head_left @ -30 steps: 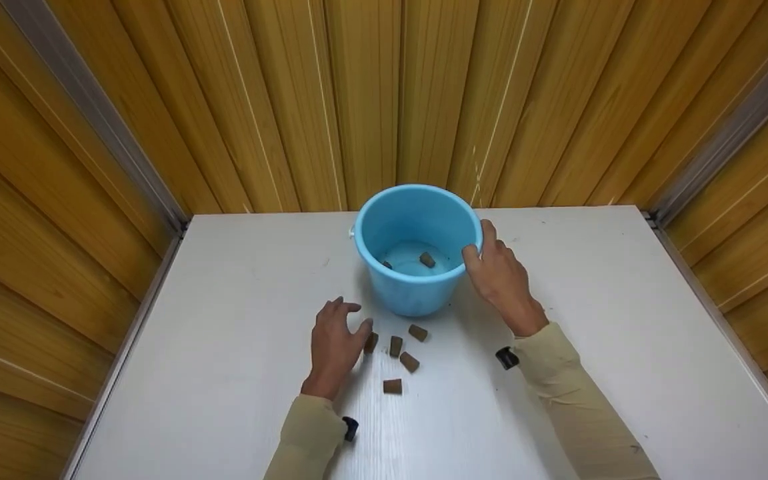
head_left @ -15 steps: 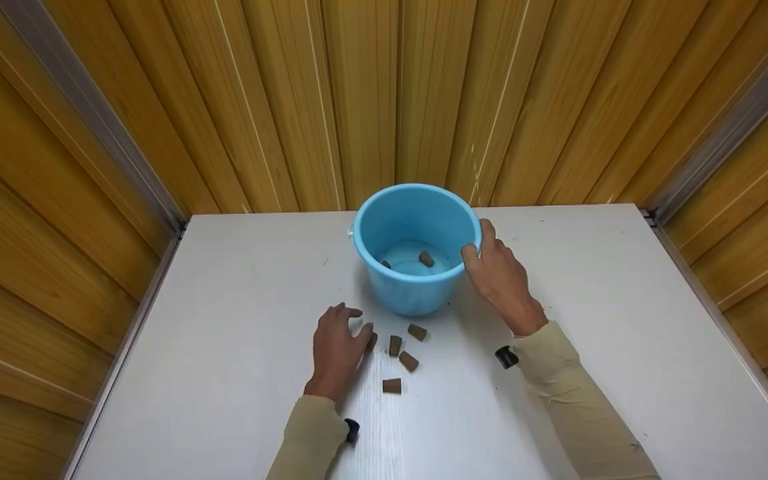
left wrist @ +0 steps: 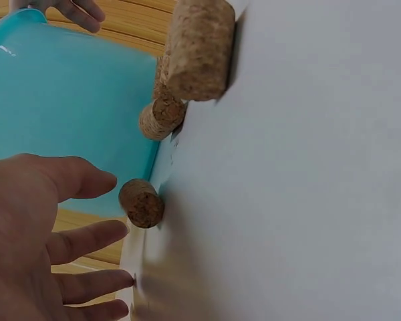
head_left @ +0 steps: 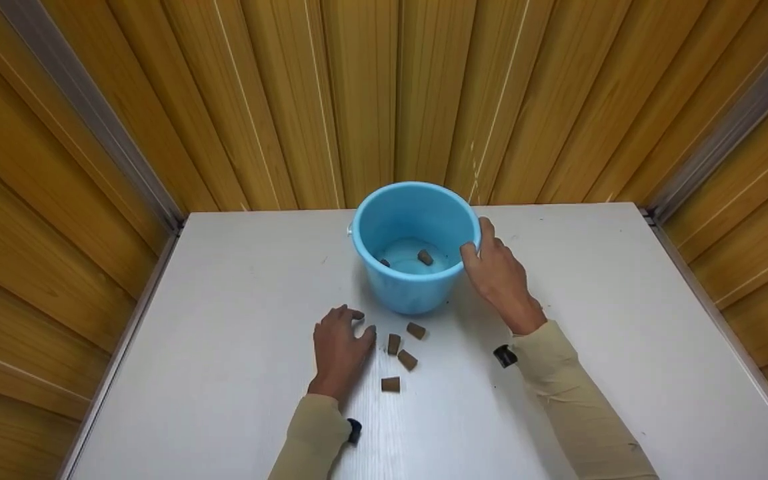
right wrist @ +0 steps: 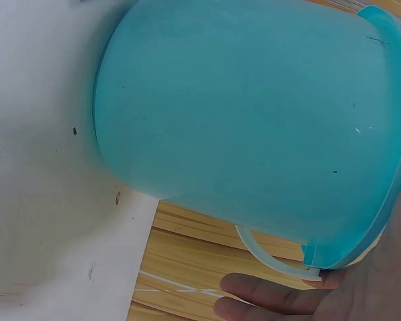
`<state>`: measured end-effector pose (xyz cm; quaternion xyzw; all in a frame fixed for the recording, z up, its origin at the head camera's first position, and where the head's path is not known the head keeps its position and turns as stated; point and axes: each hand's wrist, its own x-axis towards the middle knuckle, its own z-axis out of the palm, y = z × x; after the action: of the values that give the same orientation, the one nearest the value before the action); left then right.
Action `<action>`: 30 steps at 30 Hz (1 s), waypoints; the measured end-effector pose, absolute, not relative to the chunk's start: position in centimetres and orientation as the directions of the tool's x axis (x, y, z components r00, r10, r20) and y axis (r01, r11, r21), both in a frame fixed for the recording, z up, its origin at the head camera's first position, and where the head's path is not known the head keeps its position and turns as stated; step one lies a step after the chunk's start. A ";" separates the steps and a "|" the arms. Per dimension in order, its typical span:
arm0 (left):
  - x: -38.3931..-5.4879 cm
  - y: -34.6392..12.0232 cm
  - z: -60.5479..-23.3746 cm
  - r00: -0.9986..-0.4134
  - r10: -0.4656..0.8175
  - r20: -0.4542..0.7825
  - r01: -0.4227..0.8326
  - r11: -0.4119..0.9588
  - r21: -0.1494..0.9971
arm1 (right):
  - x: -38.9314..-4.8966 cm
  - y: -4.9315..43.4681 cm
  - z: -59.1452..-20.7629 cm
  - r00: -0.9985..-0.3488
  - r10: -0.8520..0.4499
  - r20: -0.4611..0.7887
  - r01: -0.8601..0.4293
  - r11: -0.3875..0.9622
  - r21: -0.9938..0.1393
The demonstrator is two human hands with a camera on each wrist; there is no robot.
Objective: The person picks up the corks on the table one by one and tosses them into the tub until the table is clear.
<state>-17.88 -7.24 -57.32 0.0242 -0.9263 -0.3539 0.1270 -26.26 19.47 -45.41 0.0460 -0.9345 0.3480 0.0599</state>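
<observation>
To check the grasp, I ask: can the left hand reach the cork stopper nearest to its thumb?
Likely yes: the left hand is near that cork stopper, holding nothing, and nothing visible stands in between.

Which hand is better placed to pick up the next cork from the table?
Probably the left hand: its open thumb and fingers are right beside a cork, while the right hand holds the blue bucket by its rim.

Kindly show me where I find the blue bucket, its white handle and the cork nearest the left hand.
Blue bucket (head_left: 413,293): head view, on the front outer wall.
White handle (right wrist: 261,253): right wrist view, on the curved bar.
Nearest cork (left wrist: 143,206): left wrist view, on the round end face.
</observation>
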 end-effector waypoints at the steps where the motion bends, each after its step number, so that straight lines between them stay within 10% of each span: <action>1: -17.9 -7.2 -57.3 -0.967 -0.137 0.212 0.038 0.751 0.659 | -26.3 19.5 -45.4 -0.989 -0.047 0.142 -0.128 0.753 -0.645; 30: -17.0 -6.8 -57.3 -0.978 -0.138 0.158 -0.007 0.776 0.631 | -26.4 19.4 -45.5 -0.990 -0.052 0.132 -0.126 0.747 -0.653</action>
<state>-17.02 -6.78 -57.32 0.0385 -0.9372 -0.3324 0.0982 -26.45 19.43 -45.52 0.0477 -0.9330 0.3528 0.0527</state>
